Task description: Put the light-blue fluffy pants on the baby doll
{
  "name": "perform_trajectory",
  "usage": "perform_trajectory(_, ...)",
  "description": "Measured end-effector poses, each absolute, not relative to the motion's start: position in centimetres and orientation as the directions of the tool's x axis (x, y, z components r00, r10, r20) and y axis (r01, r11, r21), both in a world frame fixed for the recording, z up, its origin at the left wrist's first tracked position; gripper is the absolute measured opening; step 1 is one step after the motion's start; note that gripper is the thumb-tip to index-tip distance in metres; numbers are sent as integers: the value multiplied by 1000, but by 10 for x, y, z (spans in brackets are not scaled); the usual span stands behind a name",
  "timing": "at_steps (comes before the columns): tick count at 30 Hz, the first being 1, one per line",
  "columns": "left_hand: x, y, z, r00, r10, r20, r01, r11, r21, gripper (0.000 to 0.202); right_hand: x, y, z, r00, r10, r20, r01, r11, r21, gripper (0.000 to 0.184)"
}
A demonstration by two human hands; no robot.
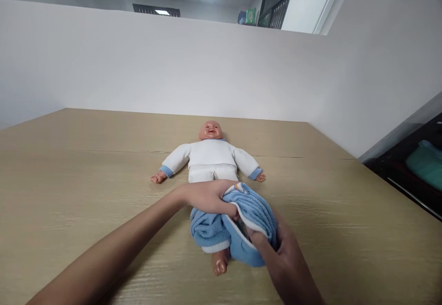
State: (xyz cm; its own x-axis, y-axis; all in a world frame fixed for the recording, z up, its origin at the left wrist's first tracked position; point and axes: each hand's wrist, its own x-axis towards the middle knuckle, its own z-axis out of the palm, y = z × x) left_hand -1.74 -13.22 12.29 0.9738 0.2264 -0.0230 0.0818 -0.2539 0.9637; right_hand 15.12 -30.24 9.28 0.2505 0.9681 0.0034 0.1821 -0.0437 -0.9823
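A baby doll (211, 156) in a white top and white trousers lies on its back on a light wooden table (69, 176), head away from me. Blue fleece trousers (241, 224) with a white lining are bunched over its legs. One bare foot (219, 263) pokes out below the left cuff. My left hand (209, 196) grips the blue fabric at the doll's hips, fingers closed on it. My right hand (278, 245) holds the lower part of the blue garment by its edge, thumb pressed on the fabric.
White partition walls (172, 65) stand close behind and to the right of the table. A dark shelf with a teal object (426, 164) sits at the far right, beyond the table's edge. Ceiling lights show above the wall.
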Motion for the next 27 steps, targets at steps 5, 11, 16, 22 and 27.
perform_trajectory(5,-15,-149,138,926,328,-188,341,-509,791,35,138,-327,73,361,932,-31,138,-86,-987,64)
perform_trajectory(11,-10,-166,132,851,463,-246,512,-631,582,52,155,-334,44,347,925,-152,95,-196,-976,56)
perform_trajectory(16,-12,-176,125,802,521,-292,593,-636,493,60,164,-333,37,370,929,-31,284,-145,-948,49)
perform_trajectory(22,-16,-181,123,787,530,-317,616,-650,445,67,163,-334,32,328,945,-3,437,-155,-886,51)
perform_trajectory(27,-15,-185,130,779,535,-326,626,-660,415,65,165,-334,24,301,954,17,486,-138,-863,47)
